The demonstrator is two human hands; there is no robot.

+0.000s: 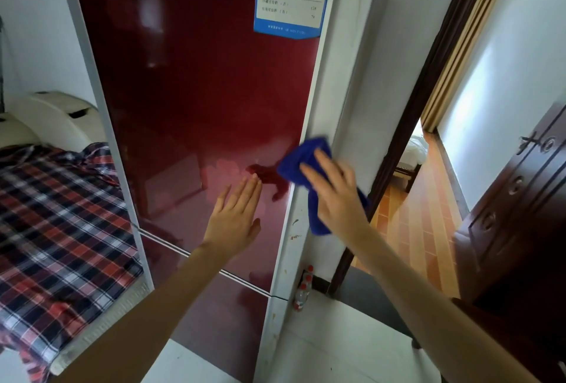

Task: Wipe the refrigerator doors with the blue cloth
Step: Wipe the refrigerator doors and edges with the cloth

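1. Blue cloth (pixel 301 159) sits at the right edge of the refrigerator's upper door (pixel 190 91), where the glossy red front meets the white side trim, a little above the seam with the lower door (pixel 214 306).
2. Your right hand (pixel 333 195) lies over the cloth with fingers spread and almost straight, pressing it against that edge rather than curling round it. A loose end of the cloth hangs out below your palm.
3. Your left hand (pixel 235 217) holds nothing. Its fingers are straight and close together, the palm turned to the red door, left of the cloth. Whether the palm truly touches the door cannot be told.
4. An energy label (pixel 291 5) is stuck near the door's top right corner.
5. Plaid fabric (pixel 55 214) lies to the left of the refrigerator, and red-capped bottles (pixel 303 287) stand on the floor by its right side.
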